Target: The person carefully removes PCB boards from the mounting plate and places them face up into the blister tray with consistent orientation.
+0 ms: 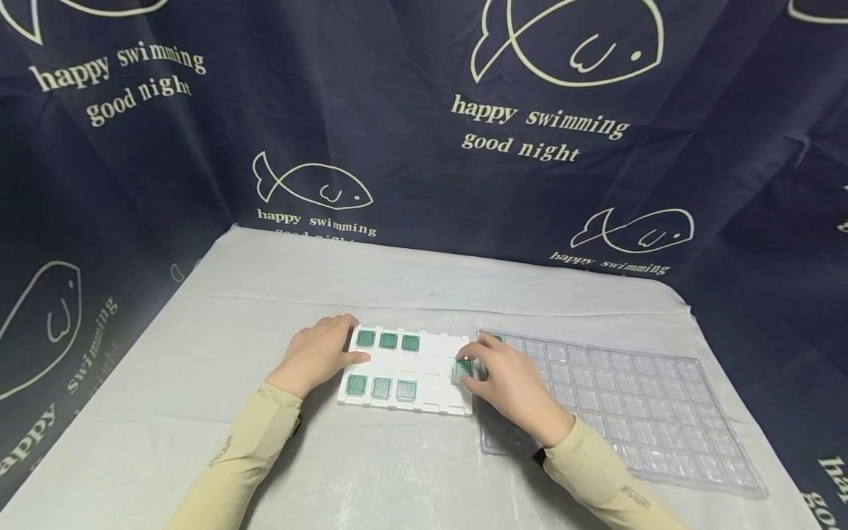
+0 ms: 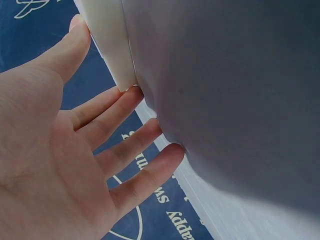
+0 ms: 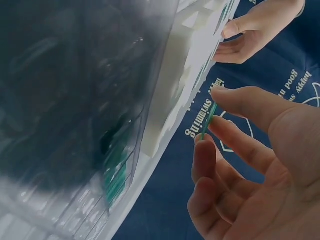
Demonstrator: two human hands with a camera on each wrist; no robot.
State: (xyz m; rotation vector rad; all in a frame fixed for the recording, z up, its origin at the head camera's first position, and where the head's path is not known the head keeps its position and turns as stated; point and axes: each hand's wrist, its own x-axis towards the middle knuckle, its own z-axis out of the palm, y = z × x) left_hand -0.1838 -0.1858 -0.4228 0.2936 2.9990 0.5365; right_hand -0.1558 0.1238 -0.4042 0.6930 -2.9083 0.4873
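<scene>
A white tray (image 1: 408,368) lies on the table with small green circuit boards set in two rows, such as this board (image 1: 380,388). My left hand (image 1: 321,355) holds the tray at its left end, thumb over the top edge and fingertips low against the side, as the left wrist view shows. Between thumb and fingertips, my right hand (image 1: 510,379) pinches a thin green circuit board (image 3: 208,122) by its edges. That board is over the right end of the tray in the head view, and the right wrist view shows it tilted edge-on.
A clear plastic tray (image 1: 652,412) with many rectangular pockets stands right of the white tray, partly behind my right arm. Some green circuit boards (image 3: 116,172) show in its near pockets in the right wrist view. Dark blue printed cloth (image 1: 424,147) hangs behind the white-covered table (image 1: 218,368).
</scene>
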